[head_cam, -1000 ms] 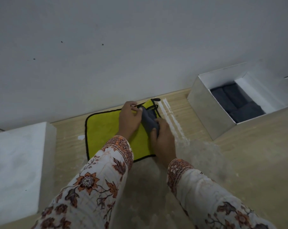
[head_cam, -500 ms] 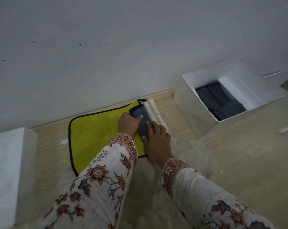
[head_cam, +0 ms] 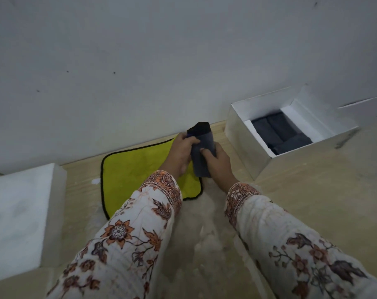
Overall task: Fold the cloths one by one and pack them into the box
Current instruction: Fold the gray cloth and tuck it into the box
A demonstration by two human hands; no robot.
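Observation:
A folded dark grey cloth [head_cam: 201, 145] stands on end above the wooden table, held between both hands. My left hand [head_cam: 181, 154] grips its left side near the top. My right hand [head_cam: 219, 162] grips its right side lower down, fingers curled over the front. Under the hands lies a yellow cloth [head_cam: 135, 169] with black edging, spread flat on the table. To the right stands the open white box [head_cam: 248, 152], with several folded dark cloths [head_cam: 278, 130] inside.
A white block [head_cam: 19, 216] sits at the left edge of the wooden table [head_cam: 312, 201]. A plain white wall [head_cam: 161, 72] rises directly behind the cloth and box. The box's lid flap [head_cam: 360, 108] leans against the wall at the right.
The folded grey cloth was pressed flat on the yellow cloth; both hands have now lifted it upright off the yellow cloth. The view has shifted left, so the box appears further right.

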